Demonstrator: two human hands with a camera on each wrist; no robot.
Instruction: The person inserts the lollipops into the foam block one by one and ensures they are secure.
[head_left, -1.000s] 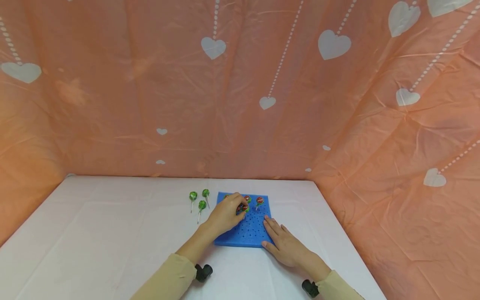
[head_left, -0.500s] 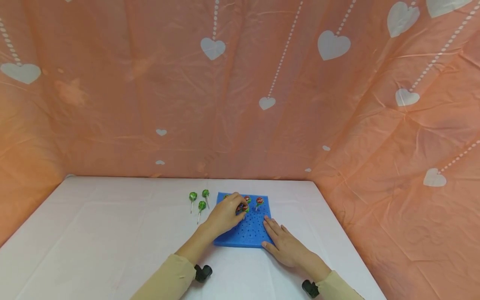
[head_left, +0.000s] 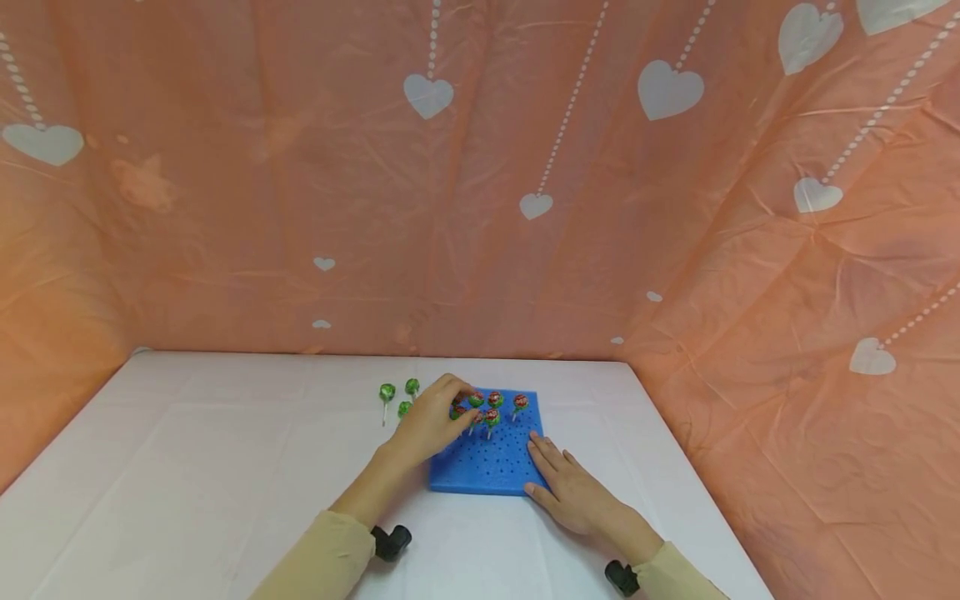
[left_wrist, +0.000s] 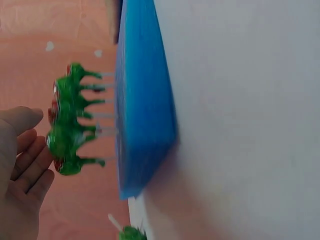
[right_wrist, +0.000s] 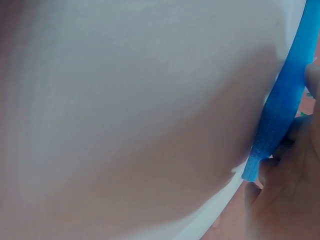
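Observation:
Several lollipops in green and red wrappers stand upright by their sticks in a blue foam board full of small holes. My left hand hovers at the board's far left, partly covering some of the lollipops. In the left wrist view its loosely bent fingers and thumb are spread around the wrapped heads without pinching any. My right hand rests with straight fingers on the board's right edge. The right wrist view shows that hand against the board's side.
Left of the board, three loose green lollipops lie on the white table; my left hand partly hides one. An orange curtain with white hearts hangs behind the table and at its sides.
My left hand has let go of a lollipop in the board and shifted left, uncovering more of the standing lollipops. The right hand has stayed in place.

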